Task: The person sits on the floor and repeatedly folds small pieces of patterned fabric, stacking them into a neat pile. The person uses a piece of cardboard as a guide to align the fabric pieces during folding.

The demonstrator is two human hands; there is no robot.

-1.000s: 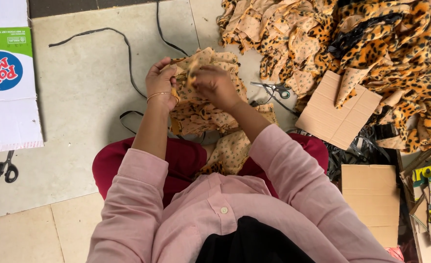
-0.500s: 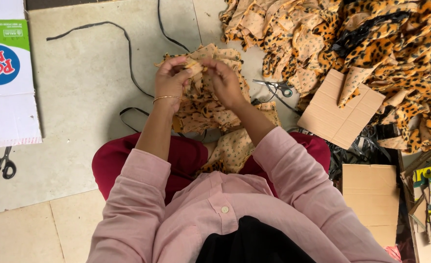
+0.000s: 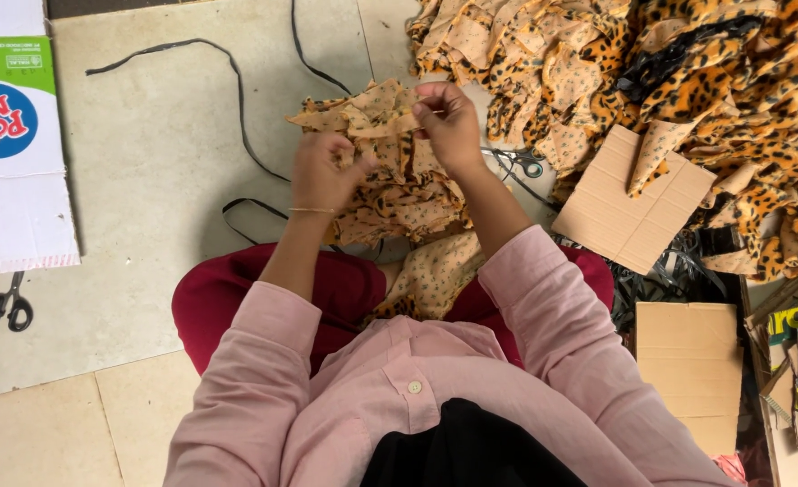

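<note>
Fingers (image 3: 426,101) of the right hand (image 3: 449,126) pinch a leopard-print fabric piece (image 3: 363,115); the left hand (image 3: 321,171) is closed on its lower edge, upper centre of the frame.

Beneath lies a fabric stack (image 3: 399,203) on the lap, scissors (image 3: 518,162) just right, a cardboard sheet (image 3: 633,203) and a heaped fabric pile (image 3: 687,81) beyond. The thin piece could slip and drag the stack onto the floor (image 3: 146,162) if tugged unevenly.

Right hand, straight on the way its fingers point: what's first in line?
Likely bare floor. The right hand pinches the leopard-print cloth, fingers pointing up-left; beyond the cloth, only floor and a black strap. Depth unclear.
</note>
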